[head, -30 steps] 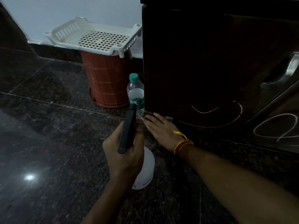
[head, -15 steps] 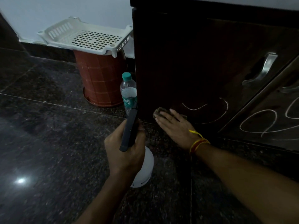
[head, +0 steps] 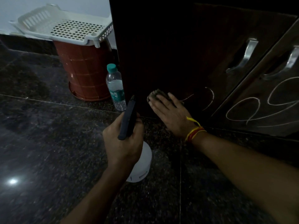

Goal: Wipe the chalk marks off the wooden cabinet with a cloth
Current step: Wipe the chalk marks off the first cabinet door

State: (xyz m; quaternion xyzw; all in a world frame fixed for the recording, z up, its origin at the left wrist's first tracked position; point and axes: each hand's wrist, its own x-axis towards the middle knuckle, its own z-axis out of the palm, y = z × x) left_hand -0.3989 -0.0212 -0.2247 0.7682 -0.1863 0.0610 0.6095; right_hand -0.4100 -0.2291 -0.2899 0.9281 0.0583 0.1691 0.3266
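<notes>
While the right hand (head: 171, 115) presses it flat against the dark wooden cabinet (head: 169, 46), the cloth (head: 156, 95) sits bunched under the straight fingertips, low on the door; only a small greyish wad shows past them, too crumpled to give a clear long axis. The fingers point up and to the left, laid close together and straight. Just to the right of the wrist side of those fingers run the chalk marks (head: 210, 98), a curved stroke on this door and larger loops on the next door. The left hand (head: 123, 143) curls round a black trigger handle (head: 127, 120) that tilts up and to the right, over a white spray bottle (head: 140, 164) on the granite floor (head: 48, 143). Beyond the fingertips stand a clear water bottle (head: 115, 88), a brown bin (head: 85, 70) and a white plastic basket (head: 64, 29) on top of it. Compared with half a second ago, hand and cloth lie higher on the door, nearer the chalk curve.
</notes>
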